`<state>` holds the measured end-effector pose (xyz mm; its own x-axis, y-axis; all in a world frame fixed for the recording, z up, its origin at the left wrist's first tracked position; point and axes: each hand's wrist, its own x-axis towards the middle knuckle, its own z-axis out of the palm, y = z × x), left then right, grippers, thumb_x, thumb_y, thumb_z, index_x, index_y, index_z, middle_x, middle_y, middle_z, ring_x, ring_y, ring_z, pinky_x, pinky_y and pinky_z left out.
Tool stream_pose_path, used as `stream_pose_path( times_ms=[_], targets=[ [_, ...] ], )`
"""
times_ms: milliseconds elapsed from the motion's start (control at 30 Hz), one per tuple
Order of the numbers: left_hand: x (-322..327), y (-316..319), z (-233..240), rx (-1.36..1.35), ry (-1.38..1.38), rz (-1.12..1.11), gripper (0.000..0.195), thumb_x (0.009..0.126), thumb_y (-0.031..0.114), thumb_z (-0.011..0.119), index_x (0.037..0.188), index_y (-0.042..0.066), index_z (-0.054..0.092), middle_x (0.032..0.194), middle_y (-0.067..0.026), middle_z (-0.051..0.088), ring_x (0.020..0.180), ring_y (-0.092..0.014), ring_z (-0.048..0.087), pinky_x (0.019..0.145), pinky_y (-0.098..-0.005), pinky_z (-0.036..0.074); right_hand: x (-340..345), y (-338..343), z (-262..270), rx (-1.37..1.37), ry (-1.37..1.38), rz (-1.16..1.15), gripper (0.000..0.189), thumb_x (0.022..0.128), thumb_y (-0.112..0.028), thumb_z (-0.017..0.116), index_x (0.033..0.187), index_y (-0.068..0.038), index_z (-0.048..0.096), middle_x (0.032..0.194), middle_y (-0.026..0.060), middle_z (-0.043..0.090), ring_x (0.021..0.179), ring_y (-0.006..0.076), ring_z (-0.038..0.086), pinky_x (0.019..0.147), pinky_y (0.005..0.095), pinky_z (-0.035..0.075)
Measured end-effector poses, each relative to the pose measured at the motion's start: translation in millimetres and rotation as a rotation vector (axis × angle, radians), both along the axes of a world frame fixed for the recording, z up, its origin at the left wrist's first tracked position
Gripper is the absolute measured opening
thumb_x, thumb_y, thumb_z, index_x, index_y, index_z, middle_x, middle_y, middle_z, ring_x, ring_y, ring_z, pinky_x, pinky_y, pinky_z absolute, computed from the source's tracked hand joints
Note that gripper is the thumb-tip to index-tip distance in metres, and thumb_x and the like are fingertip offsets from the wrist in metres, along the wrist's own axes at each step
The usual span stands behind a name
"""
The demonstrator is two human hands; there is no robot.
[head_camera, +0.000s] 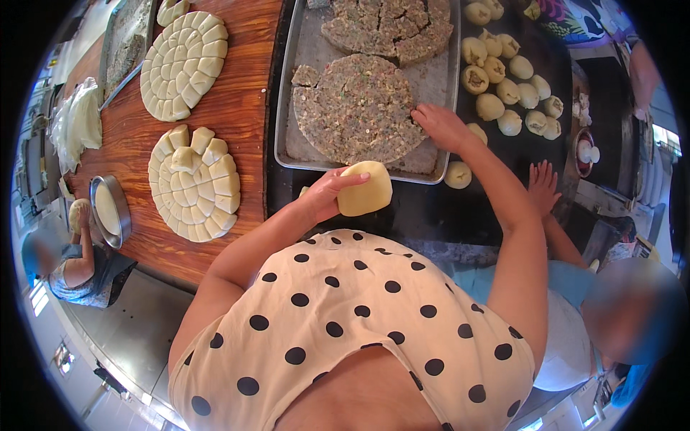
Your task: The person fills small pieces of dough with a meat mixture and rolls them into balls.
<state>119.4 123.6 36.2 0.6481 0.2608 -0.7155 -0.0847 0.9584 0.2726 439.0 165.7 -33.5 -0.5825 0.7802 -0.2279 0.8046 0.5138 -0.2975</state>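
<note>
In my left hand (pixel 329 194) lies a flattened round of pale dough (pixel 366 188), pinned by the thumb in front of the tray's near edge. My right hand (pixel 439 126) has its fingers at the right edge of a round slab of crumbly nut-and-seed filling (pixel 356 108); whether they grip a piece cannot be told. That slab lies in a metal tray (pixel 364 173), with a second, cracked slab (pixel 388 24) behind it. Filled dough balls (pixel 508 91) sit right of the tray on the dark worktop, some with their tops open. One ball (pixel 458 175) is near the tray's front right corner.
Two scored dough rounds (pixel 184 64) (pixel 194 188) lie on the wood-patterned table (pixel 242 108) at left, near a metal bowl (pixel 110 211), a plastic bag (pixel 78 126) and another tray (pixel 126 48). A co-worker's hand (pixel 543 188) rests at right. Another person (pixel 75 264) stands at far left.
</note>
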Motion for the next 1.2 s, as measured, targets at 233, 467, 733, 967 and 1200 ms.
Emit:
stream_pose_path(
  times_ms=[233,467,733,967,1200],
  targets=[
    [-19,2,-1,-0.034,-0.029,0.078,0.049,0.084,0.025,0.072,0.124,0.002,0.055,0.114,-0.0103,0.063,0.103,-0.023,0.064,0.091,-0.0396,0.051,15,-11,16,0.010,-0.048,-0.219,0.052,0.065,-0.011,0.076,0.109,-0.006,0.050,0.104,0.0126,0.054,0.097,0.0337,0.056,0.082,0.0433,0.047],
    [-8,11,-11,-0.049,-0.141,0.220,0.050,0.091,0.029,0.062,0.131,0.003,0.050,0.125,-0.0131,0.058,0.116,-0.026,0.057,0.101,-0.0432,0.044,-45,-19,76,0.100,0.366,-0.859,0.059,0.070,-0.023,0.083,0.118,-0.005,0.052,0.112,0.0106,0.061,0.106,0.0248,0.060,0.092,0.0344,0.046],
    [19,31,41,-0.084,-0.653,0.321,0.040,0.095,0.038,0.058,0.120,0.006,0.057,0.119,-0.0094,0.062,0.109,-0.022,0.061,0.096,-0.0383,0.049,-158,-71,119,0.178,0.980,-0.773,0.070,0.067,-0.021,0.084,0.125,-0.005,0.047,0.135,0.0112,0.051,0.134,0.0294,0.039,0.117,0.0475,0.013],
    [14,4,44,0.138,-0.467,0.325,0.040,0.092,0.028,0.065,0.122,0.005,0.054,0.120,-0.0098,0.060,0.110,-0.021,0.060,0.099,-0.0410,0.047,-173,-101,131,0.117,1.112,-0.799,0.077,0.080,-0.036,0.073,0.140,-0.004,0.038,0.151,0.0137,0.032,0.141,0.0291,0.028,0.118,0.0439,0.011],
    [19,-9,60,-0.023,-0.511,0.443,0.033,0.092,0.026,0.064,0.117,0.005,0.058,0.115,-0.0094,0.063,0.107,-0.022,0.061,0.099,-0.0420,0.047,-220,-103,123,0.014,2.134,-1.269,0.058,0.099,-0.051,0.040,0.127,-0.002,0.049,0.128,0.0120,0.053,0.121,0.0255,0.049,0.106,0.0404,0.035]
  ],
)
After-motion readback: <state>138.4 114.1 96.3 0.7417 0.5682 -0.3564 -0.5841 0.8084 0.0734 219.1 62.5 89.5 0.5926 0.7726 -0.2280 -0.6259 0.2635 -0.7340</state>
